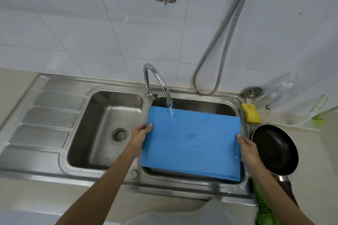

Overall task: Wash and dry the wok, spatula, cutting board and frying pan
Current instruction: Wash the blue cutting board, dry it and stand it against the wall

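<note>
A blue cutting board (192, 142) is held flat over the right sink basin (193, 103). My left hand (140, 138) grips its left edge and my right hand (247, 150) grips its right edge. Water runs from the curved tap (159, 82) onto the board's far edge. A black frying pan (274, 149) lies on the counter just right of the sink, its handle pointing toward me. No wok or spatula shows in this view.
The left basin (102, 128) has a drain strainer (119, 134), with a ribbed draining board (45, 122) beside it. A yellow sponge (251, 113) sits at the sink's right corner. A green cloth (263, 204) hangs near the pan's handle. A metal hose (219, 56) loops down the tiled wall.
</note>
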Demonstrator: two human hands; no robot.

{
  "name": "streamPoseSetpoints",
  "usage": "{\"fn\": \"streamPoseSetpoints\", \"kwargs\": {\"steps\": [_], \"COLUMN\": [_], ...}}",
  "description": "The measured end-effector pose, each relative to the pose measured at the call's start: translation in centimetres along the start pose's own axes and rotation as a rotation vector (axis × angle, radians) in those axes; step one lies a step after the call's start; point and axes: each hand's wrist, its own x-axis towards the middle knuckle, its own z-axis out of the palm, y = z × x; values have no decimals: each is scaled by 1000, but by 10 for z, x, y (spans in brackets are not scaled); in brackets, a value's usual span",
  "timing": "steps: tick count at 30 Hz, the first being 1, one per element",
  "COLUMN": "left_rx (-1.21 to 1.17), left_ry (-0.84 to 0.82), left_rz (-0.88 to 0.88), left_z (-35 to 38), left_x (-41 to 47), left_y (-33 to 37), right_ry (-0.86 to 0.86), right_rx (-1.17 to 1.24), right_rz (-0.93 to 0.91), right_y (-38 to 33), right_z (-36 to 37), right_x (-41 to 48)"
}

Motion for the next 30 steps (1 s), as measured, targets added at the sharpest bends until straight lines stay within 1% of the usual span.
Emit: {"fn": "streamPoseSetpoints", "kwargs": {"steps": [4,8,12,17,23,28,30], "left_rx": [17,27,79,148,191,169,130], "left_ry": [85,184,261,280,268,216,197], "left_rz": [88,163,214,259,265,207,181], "left_z": [-46,-86,-122,-155,-165,-148,-133], "left_x": [-8,-17,-23,-29,-26,-13,-5], "left_y": [19,45,68,90,100,82,69], "right_ry": [-126,-243,-306,-368,-395,-389,-354], "right_rx": [-42,10,40,56,66,4,15], "right_rz": [82,144,192,265,265,220,202], "right_y": [3,9,14,18,16,15,12], "right_z": [51,104,148,181,186,152,131], "right_x": [6,2,-5,-13,-14,-5,-2]}}
